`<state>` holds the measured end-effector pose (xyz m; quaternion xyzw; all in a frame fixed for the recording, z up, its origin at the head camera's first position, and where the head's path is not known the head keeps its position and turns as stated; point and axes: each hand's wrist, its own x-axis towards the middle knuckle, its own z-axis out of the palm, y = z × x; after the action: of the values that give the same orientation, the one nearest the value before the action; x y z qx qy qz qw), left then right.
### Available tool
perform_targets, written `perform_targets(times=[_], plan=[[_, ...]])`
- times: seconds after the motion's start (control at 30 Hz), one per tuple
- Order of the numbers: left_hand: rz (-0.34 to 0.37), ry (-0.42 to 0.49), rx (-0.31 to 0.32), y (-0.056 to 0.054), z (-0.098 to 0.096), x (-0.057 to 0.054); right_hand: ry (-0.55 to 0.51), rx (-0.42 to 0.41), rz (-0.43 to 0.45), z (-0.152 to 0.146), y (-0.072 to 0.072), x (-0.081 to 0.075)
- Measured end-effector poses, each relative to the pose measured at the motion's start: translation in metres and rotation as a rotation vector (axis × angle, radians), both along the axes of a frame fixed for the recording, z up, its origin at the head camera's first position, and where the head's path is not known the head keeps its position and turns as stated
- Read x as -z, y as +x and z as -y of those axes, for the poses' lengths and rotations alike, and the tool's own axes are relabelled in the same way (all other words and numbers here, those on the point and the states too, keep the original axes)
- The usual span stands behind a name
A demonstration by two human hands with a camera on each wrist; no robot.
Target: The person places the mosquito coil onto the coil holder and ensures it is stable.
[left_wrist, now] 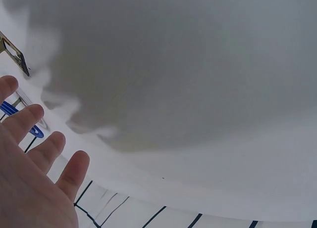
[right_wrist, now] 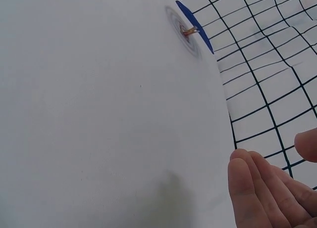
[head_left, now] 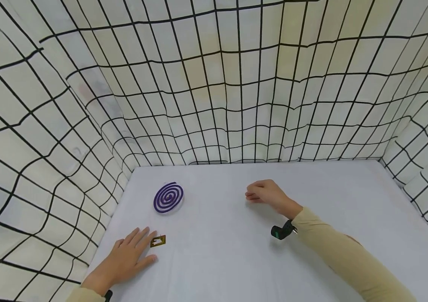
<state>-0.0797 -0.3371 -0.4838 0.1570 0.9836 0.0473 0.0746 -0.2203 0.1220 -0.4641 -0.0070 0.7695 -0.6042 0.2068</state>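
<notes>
A purple spiral mosquito coil (head_left: 168, 197) stands at the table's far left. In the right wrist view the coil (right_wrist: 195, 26) appears edge-on, raised on a small gold-and-red stand (right_wrist: 189, 31) with its shadow below. My left hand (head_left: 127, 259) is at the near left, palm down with fingers spread. Beside its fingertips lies a small gold rectangular piece with a cut-out middle (head_left: 153, 242). My right hand (head_left: 268, 195) hovers right of centre, its fingers together and slightly bent. The right wrist view shows the thumb (right_wrist: 308, 145) apart from these fingers, with nothing between.
A white cloth-covered table (head_left: 214, 260) lies under both hands. White curtains with a black grid pattern (head_left: 232, 96) rise behind the table and along both sides. A small black device (head_left: 282, 230) is strapped at my right wrist.
</notes>
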Motion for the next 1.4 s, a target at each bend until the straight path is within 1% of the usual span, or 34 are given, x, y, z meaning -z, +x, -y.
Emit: perform_targets(times=[0.27, 0.37, 0.47, 0.63, 0.77, 0.97, 1.07, 1.27, 1.4], plan=[[0.0, -0.025, 0.005, -0.001, -0.003, -0.005, 0.008, 0.005, -0.043, -0.029, 0.004, -0.005], [0.013, -0.023, 0.0, 0.001, -0.003, -0.005, 0.02, -0.001, -0.066, -0.041, 0.009, -0.006], [0.011, -0.022, -0.002, 0.002, -0.004, -0.006, 0.041, 0.006, -0.084, -0.056, 0.014, -0.008], [0.009, -0.034, 0.002, 0.001, -0.003, -0.004, 0.073, 0.005, -0.098, -0.082, 0.023, -0.011], [0.034, -0.029, -0.005, -0.001, -0.003, -0.004, 0.134, 0.014, -0.1, -0.1, 0.029, -0.013], [0.064, -0.03, -0.015, -0.001, -0.003, -0.005, 0.212, 0.044, -0.117, -0.126, 0.047, -0.017], [0.057, -0.028, -0.017, 0.0, -0.004, -0.004, 0.238, 0.052, -0.128, -0.14, 0.058, -0.017], [0.023, -0.014, -0.013, 0.001, -0.006, 0.001, 0.282, 0.083, -0.151, -0.173, 0.078, -0.008], [0.011, -0.011, -0.012, 0.002, -0.009, 0.004, 0.352, 0.098, -0.163, -0.196, 0.089, 0.0]])
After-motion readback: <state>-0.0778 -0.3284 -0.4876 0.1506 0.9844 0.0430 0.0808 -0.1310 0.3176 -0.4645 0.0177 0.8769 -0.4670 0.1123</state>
